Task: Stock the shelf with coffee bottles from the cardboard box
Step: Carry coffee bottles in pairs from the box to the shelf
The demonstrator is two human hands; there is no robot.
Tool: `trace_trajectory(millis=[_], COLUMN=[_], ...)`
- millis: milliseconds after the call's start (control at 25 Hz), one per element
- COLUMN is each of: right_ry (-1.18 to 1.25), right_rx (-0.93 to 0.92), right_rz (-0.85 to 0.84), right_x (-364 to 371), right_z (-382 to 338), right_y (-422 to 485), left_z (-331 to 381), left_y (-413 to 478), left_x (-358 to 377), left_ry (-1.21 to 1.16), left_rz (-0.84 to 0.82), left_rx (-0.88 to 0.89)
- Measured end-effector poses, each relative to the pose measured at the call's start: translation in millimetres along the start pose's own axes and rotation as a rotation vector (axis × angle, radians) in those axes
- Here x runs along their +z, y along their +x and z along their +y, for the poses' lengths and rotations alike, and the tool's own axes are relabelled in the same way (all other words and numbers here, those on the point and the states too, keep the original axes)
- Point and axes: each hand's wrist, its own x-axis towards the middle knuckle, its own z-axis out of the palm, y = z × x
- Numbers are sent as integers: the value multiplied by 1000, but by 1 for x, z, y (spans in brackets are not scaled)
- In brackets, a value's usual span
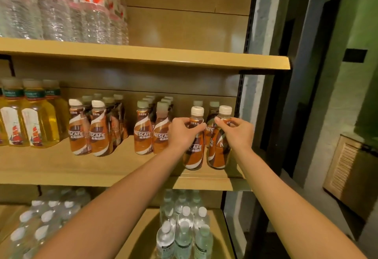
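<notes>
2 bottles in play here: the left coffee bottle and the right coffee bottle are upright, just beside each other, near the front edge at the right end of the middle shelf. We can't tell if they're fully set down. Our left hand grips the left one, fingers curled round its shoulder under the white cap. Our right hand holds the right one the same way, fingers wrapped at the neck. More coffee bottles stand behind and further left on that shelf, and yellow drink bottles sit at the far left. Water bottle packs fill the shelf above, and loose water bottles stand on the one below.
</notes>
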Motion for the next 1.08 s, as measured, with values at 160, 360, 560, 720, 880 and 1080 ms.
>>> trace_trajectory(millis=[160, 360, 560, 720, 880, 1080], right_ry=[16, -40, 29, -196, -231, -397], right_rx=[26, 0, 137, 99, 28, -48], right_rz=[32, 83, -287, -504, -461, -184], right_x=[14, 28, -2, -17, -9, 4], right_z=[17, 27, 40, 63, 73, 81], right_y=[17, 22, 16, -7, -11, -22], left_z=[-8, -15, -30, -57, -67, -76], left_y=[16, 21, 12, -7, -6, -9], left_x=[13, 24, 16, 8, 8, 12], left_ry=[-3, 31, 5, 47, 124, 164], left_rz=[28, 105, -93, -330, -366, -302], left_rx=[5, 75, 90, -62, -85, -18])
